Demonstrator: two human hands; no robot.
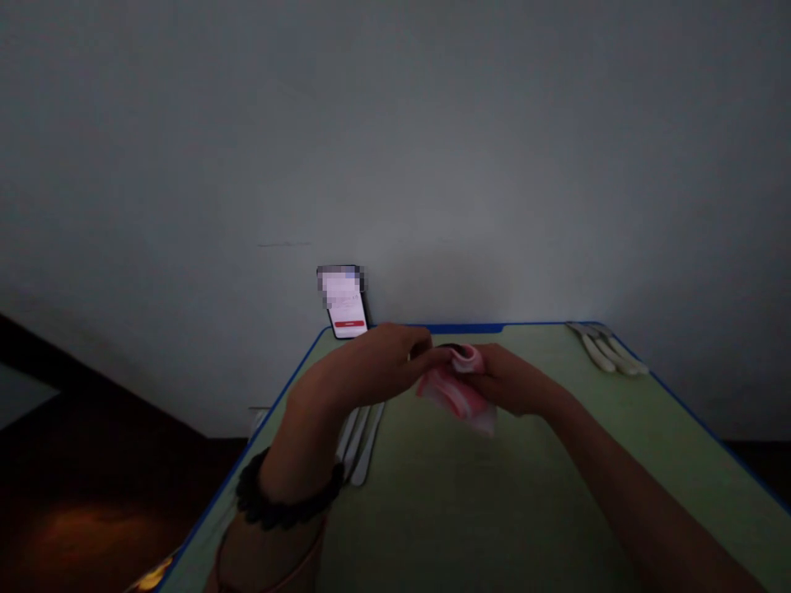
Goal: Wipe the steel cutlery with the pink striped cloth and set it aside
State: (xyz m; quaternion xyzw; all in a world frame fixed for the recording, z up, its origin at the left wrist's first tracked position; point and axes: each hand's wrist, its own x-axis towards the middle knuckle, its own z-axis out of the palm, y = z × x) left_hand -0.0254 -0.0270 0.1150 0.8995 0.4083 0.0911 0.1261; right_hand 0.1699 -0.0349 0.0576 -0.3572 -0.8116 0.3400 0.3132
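Both my hands meet above the middle of a green table (470, 494) with a blue edge. My left hand (376, 362) and my right hand (516, 383) are closed on a pink and white cloth (461, 387), which is bunched or rolled between them and hangs a little below my fingers. A dark bead bracelet sits on my left wrist. The light is dim and the fine details of the cloth are hard to see.
A phone (344, 301) with a lit screen leans against the wall at the table's far left corner. Several pale utensils (362, 441) lie under my left forearm, and more utensils (609, 350) lie at the far right corner. Dark floor lies to the left.
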